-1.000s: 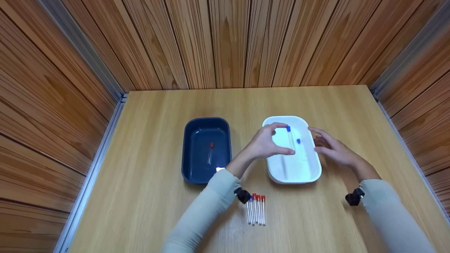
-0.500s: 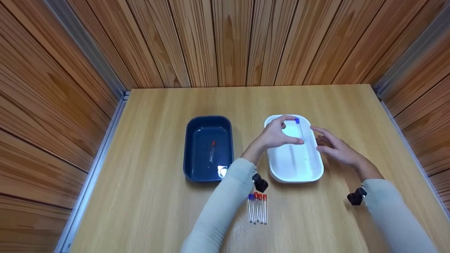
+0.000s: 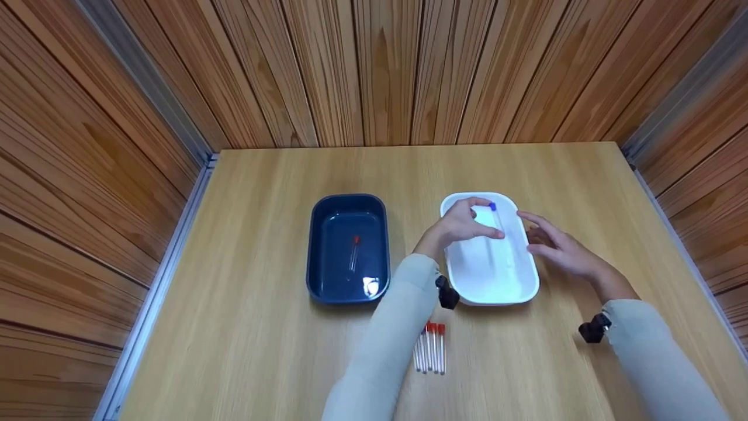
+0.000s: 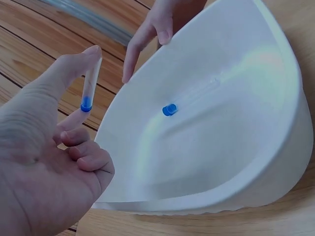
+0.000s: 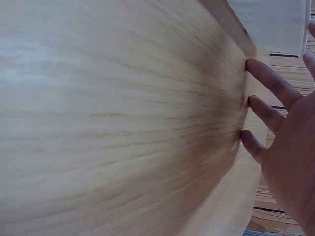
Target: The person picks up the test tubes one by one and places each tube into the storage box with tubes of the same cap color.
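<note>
My left hand (image 3: 463, 221) holds a clear test tube (image 4: 91, 81) lengthwise between thumb and index finger, the thumb at its clear end and the index finger by its blue cap. The hand hovers over a white tub (image 3: 494, 286). Inside that tub lies another blue-capped test tube (image 4: 169, 109), seen in the left wrist view. Against the tub's right side, the index finger and thumb of my right hand (image 3: 555, 248) touch or nearly touch the rim. In the right wrist view, that hand's other fingers (image 5: 268, 115) reach down to the tabletop, loosely spread.
Left of the white tub stands a dark blue tub (image 3: 315, 251) holding one red-capped test tube (image 3: 354, 256). Several more tubes (image 3: 435, 351) lie side by side near the front, partly behind my left sleeve. Wood-panelled walls (image 3: 380, 76) enclose the table.
My left hand has carried its tube rightward over the white tub and now barely moves. From the head, it hides the tube lying there. The right hand stays at the rim.
</note>
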`<state>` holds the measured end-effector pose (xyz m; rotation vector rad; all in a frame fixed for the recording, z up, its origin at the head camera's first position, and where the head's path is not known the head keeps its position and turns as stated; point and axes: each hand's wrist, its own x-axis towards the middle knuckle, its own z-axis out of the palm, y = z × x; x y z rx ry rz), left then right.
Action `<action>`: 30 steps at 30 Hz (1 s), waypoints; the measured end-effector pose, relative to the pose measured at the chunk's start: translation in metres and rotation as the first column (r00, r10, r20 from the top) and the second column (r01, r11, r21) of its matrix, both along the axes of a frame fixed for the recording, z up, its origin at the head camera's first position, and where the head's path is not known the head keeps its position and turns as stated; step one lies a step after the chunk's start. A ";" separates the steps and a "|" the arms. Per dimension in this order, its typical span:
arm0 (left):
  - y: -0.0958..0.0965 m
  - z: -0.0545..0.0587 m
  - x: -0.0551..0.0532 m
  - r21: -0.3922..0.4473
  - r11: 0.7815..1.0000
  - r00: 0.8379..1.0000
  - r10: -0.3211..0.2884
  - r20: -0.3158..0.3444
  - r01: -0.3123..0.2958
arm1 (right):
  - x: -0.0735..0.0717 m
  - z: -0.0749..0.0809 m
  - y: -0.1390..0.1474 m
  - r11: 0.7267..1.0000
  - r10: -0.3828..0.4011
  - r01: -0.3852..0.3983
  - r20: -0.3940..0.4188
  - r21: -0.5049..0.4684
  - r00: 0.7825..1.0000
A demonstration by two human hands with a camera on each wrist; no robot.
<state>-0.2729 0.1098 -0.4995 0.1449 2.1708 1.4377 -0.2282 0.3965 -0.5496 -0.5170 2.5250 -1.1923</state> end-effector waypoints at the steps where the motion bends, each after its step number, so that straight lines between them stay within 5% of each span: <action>1: 0.001 -0.001 0.000 0.004 1.000 1.000 0.007 0.008 -0.007 | 0.000 0.000 0.000 1.000 0.001 -0.001 0.005 -0.007 1.000; 11: 0.017 -0.010 0.003 -0.014 0.991 0.988 0.136 0.072 -0.135 | -0.001 0.001 0.001 1.000 -0.002 0.002 0.012 -0.013 1.000; 21: 0.032 -0.016 0.003 -0.190 0.975 0.963 0.157 0.220 -0.116 | 0.002 0.001 -0.003 1.000 -0.012 0.011 0.009 0.008 1.000; 30: 0.037 -0.023 0.007 -0.206 0.972 0.957 0.161 0.243 -0.111 | 0.001 -0.001 -0.002 1.000 -0.006 0.006 0.013 -0.028 1.000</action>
